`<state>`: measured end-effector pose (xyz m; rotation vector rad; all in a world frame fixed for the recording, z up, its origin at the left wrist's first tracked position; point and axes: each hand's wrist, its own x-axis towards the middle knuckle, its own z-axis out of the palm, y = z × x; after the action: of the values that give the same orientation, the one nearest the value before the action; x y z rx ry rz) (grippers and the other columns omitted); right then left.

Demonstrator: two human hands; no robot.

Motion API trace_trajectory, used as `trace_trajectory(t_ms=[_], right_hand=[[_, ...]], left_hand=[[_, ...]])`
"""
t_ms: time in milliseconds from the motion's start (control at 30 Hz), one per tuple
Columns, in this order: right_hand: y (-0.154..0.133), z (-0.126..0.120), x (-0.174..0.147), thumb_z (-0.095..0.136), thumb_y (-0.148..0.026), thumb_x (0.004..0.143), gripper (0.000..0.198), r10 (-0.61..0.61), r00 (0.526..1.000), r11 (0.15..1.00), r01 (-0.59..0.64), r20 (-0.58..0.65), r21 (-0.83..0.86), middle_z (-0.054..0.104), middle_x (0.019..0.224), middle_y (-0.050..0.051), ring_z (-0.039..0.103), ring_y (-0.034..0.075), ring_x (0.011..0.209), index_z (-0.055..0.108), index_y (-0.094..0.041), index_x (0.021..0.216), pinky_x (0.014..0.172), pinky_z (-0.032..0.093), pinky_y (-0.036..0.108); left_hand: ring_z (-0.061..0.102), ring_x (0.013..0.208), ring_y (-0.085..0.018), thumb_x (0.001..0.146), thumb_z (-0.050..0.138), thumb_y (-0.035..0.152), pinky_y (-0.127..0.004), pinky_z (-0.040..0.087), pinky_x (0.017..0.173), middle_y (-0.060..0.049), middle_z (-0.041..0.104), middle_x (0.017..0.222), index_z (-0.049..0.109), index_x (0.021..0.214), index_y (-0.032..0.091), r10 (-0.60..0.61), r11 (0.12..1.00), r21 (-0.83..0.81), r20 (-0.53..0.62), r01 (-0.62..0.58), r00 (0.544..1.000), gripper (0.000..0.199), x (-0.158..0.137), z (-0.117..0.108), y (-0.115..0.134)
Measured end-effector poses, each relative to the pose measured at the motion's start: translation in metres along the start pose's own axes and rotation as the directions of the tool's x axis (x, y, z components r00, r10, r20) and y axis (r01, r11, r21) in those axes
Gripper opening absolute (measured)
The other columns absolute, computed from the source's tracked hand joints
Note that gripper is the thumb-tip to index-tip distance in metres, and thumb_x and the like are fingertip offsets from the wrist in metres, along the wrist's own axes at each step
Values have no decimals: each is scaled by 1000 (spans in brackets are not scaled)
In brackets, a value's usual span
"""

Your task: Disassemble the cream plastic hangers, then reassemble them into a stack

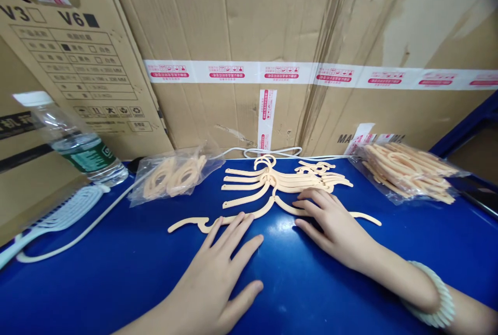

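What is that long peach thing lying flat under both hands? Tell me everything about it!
It is a thin hanger in pale peach, plastic by the look of it. Two long curved arms spread sideways from a middle joint. It lies flat on the glossy blue table, nearest the person. The left hand rests fingertips on its left arm; the right hand covers part of its right arm. Behind it sits a pile of matching hangers.

A glossy blue counter is catching overhead light in pale reflections, while large worn cardboard boxes, banded with white and red printed tape, are standing stacked behind it, closing off the whole back like a wall.
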<state>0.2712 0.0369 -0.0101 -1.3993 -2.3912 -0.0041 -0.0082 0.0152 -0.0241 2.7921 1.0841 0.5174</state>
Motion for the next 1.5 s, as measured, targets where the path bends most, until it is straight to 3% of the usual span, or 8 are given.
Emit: trace_trajectory(t_ms=[100, 200, 433, 700, 900, 1067, 1300, 1500], right_hand=[[2, -3, 1, 48, -20, 94, 15, 13, 1000, 998, -13, -3, 60, 62, 95, 9, 56, 24, 94, 64, -20, 93, 83, 47, 43], [3, -5, 2, 49, -17, 92, 14, 30, 999, 995, -31, 11, 93, 62, 87, 8, 55, 23, 87, 62, -20, 85, 76, 45, 39], [4, -9, 1, 58, -13, 83, 9, 47, 995, 989, -59, 92, 137, 63, 82, 5, 56, 22, 85, 61, -20, 80, 74, 42, 35], [8, -3, 2, 55, -15, 88, 9, 40, 999, 980, -45, 32, 193, 63, 83, 5, 55, 21, 83, 60, -19, 81, 74, 41, 34], [3, -21, 1, 64, -15, 83, 9, 82, 963, 961, -145, 258, 237, 65, 76, 2, 57, 19, 79, 62, -20, 75, 72, 40, 32], [-2, -35, -1, 69, -18, 80, 12, 27, 915, 944, -156, 402, 290, 65, 75, -1, 57, 16, 74, 61, -20, 72, 68, 40, 28], [-1, -21, 0, 65, -20, 83, 8, 93, 947, 948, -179, 308, 263, 62, 70, 0, 55, 14, 67, 62, -19, 76, 62, 38, 26], [6, -20, 4, 63, -28, 86, 11, 69, 969, 942, -140, 235, 303, 65, 75, 2, 58, 17, 71, 65, -20, 79, 65, 42, 28]], left_hand=[[37, 139, -35, 89, 56, 32, -61, 29, 111, -11, 38, 154, 46, 141, 26, 15, 999, 32, -4, -15, 1000, 53, 0, 0, 2], [40, 136, -35, 89, 56, 31, -60, 29, 111, -11, 42, 151, 48, 140, 24, 35, 998, 59, -5, -34, 999, 52, -1, 0, 2], [46, 130, -37, 90, 54, 32, -55, 41, 104, -14, 48, 146, 46, 141, 22, 119, 988, 98, 5, -119, 993, 53, -4, 0, 1], [42, 132, -34, 93, 51, 29, -55, 40, 103, -13, 46, 146, 46, 140, 21, 142, 974, 185, -27, -134, 990, 48, -4, -1, 5], [50, 121, -30, 96, 44, 34, -50, 41, 99, -8, 58, 135, 54, 132, 23, 145, 980, 155, -100, -129, 984, 39, -7, 2, 10], [55, 109, -29, 98, 39, 38, -45, 44, 90, -6, 65, 123, 60, 124, 22, 193, 974, 148, -145, -172, 970, 37, -10, 6, 13], [55, 110, -30, 97, 40, 39, -46, 47, 88, -9, 63, 125, 60, 123, 21, 145, 981, 151, -159, -122, 977, 37, -7, 7, 11], [54, 114, -32, 96, 42, 38, -49, 44, 93, -10, 62, 126, 61, 122, 22, 138, 981, 163, -220, -103, 966, 36, -7, 8, 9]])
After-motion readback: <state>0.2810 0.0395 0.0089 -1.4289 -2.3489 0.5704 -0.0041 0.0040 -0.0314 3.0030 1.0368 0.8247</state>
